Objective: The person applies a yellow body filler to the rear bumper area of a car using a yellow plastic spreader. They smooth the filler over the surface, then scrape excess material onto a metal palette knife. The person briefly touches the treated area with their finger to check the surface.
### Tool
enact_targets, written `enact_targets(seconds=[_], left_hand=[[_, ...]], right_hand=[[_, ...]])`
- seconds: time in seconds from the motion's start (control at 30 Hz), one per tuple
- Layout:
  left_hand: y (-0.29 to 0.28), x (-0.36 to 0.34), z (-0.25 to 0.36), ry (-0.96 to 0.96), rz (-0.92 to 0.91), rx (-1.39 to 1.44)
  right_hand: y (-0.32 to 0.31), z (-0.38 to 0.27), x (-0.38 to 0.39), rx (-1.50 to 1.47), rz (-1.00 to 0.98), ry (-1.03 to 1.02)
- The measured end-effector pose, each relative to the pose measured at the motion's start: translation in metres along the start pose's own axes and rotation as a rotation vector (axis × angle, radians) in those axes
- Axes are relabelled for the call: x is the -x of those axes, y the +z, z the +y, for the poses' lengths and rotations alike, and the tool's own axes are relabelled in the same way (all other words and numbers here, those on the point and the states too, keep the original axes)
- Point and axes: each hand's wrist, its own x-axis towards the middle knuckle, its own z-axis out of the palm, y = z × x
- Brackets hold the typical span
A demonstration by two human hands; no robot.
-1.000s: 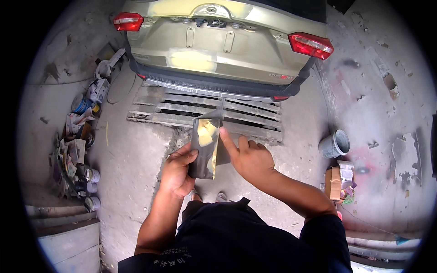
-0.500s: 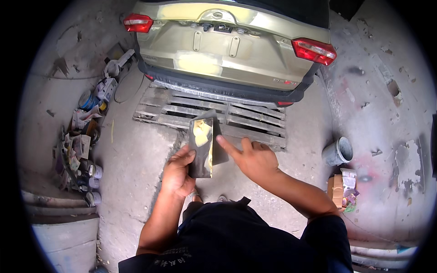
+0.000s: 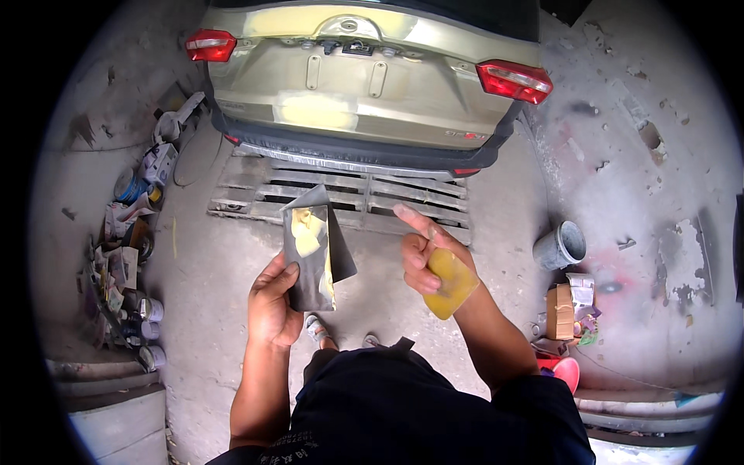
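Observation:
My left hand (image 3: 273,302) grips a dark flat mixing board (image 3: 311,279), thumb on its face. Pale yellow putty (image 3: 308,234) lies in a lump on the upper part and streaks down the right edge. Behind the board a second dark sheet (image 3: 341,260) sticks out at an angle. To the right, apart from the board, my right hand (image 3: 422,248) is closed on a yellow translucent putty spreader (image 3: 452,288), its index finger stretched out forward. Ahead stands a car's gold-green tailgate (image 3: 418,108) with a patch of pale filler (image 3: 316,113) low on it.
A slatted grate (image 3: 349,182) lies below the dark rear bumper (image 3: 364,159). Cans and scraps (image 3: 120,267) line the left wall. At right stand a grey bucket (image 3: 554,249), a cardboard box (image 3: 559,314) and a red container (image 3: 568,373).
My right hand has turned over and drawn away from the board, bringing the yellow spreader into sight. The board has shifted left, and more of the sheet behind it shows.

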Motion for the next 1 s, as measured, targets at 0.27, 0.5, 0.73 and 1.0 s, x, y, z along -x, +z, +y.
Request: enact_targets(seconds=[0.27, 0.5, 0.73, 1.0], left_hand=[[-0.010, -0.008, 0.002, -0.051, -0.013, 0.024], [-0.006, -0.011, -0.001, -0.039, -0.035, 0.026], [0.016, -0.005, -0.006, 0.035, -0.095, -0.015], [0.040, -0.015, -0.017, 0.161, -0.138, -0.061]], right_hand=[[-0.006, 0.017, -0.010, -0.181, -0.181, -0.062], [-0.024, 0.020, -0.018, -0.181, -0.167, -0.050], [-0.002, 0.022, -0.016, -0.006, 0.407, 0.132], [0.036, 0.029, -0.015, 0.153, 0.527, 0.299]])
